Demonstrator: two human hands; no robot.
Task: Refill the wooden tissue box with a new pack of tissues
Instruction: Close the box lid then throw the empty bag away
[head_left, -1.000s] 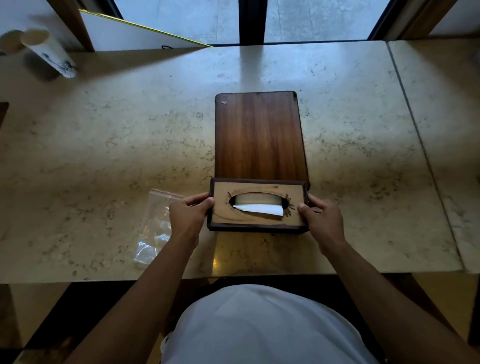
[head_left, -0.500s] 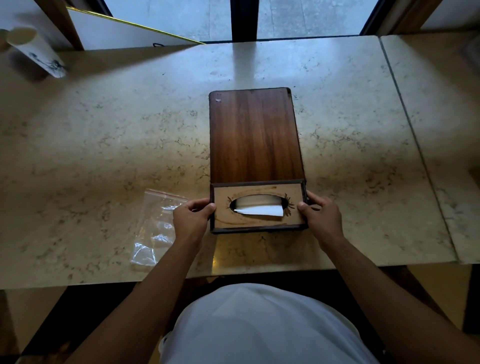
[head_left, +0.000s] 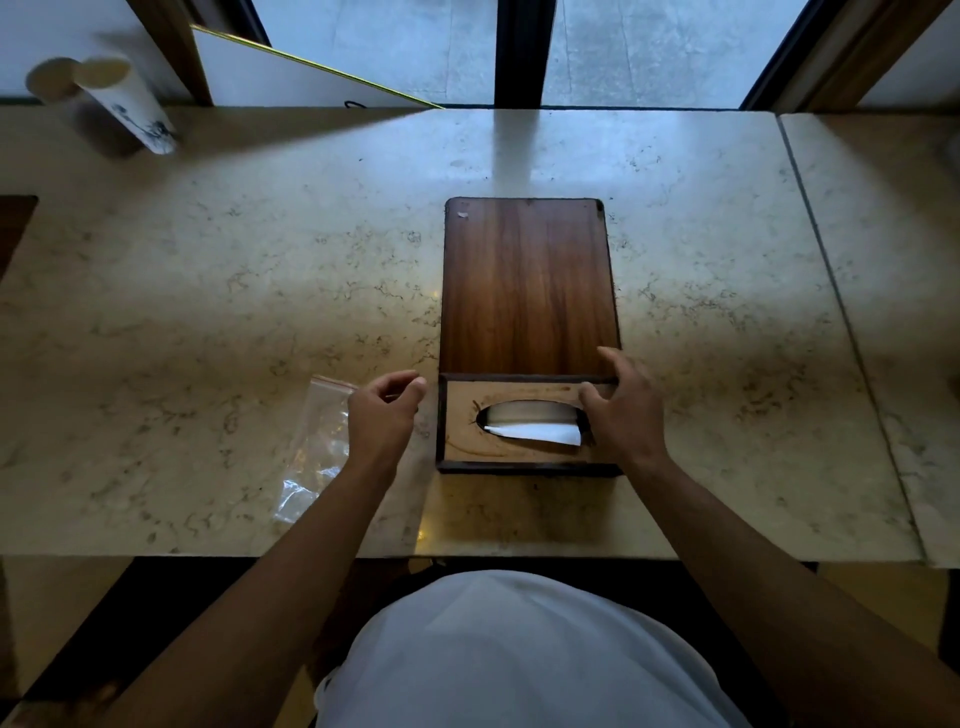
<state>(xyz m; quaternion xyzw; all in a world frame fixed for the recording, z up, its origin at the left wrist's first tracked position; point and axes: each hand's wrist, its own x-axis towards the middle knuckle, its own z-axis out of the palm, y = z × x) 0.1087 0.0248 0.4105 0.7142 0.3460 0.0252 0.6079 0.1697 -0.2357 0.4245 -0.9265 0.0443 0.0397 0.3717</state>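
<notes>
Wooden tissue box (head_left: 524, 332) on marble table (head_left: 208, 291), tissue (head_left: 535, 432) showing through slot. Right hand (head_left: 626, 410) loosely open, resting on box top; left hand (head_left: 383, 415) loosely curled, empty, just left of box.

A beige marble tabletop veined in grey (head_left: 218, 291) fills the room's foreground, with a straight seam (head_left: 841, 312) dividing it from a second slab on the right. Behind it, tall windows with dark frames (head_left: 517, 52) let in pale daylight that glares off the stone, and a grey paved floor (head_left: 649, 47) shows outside.
</notes>
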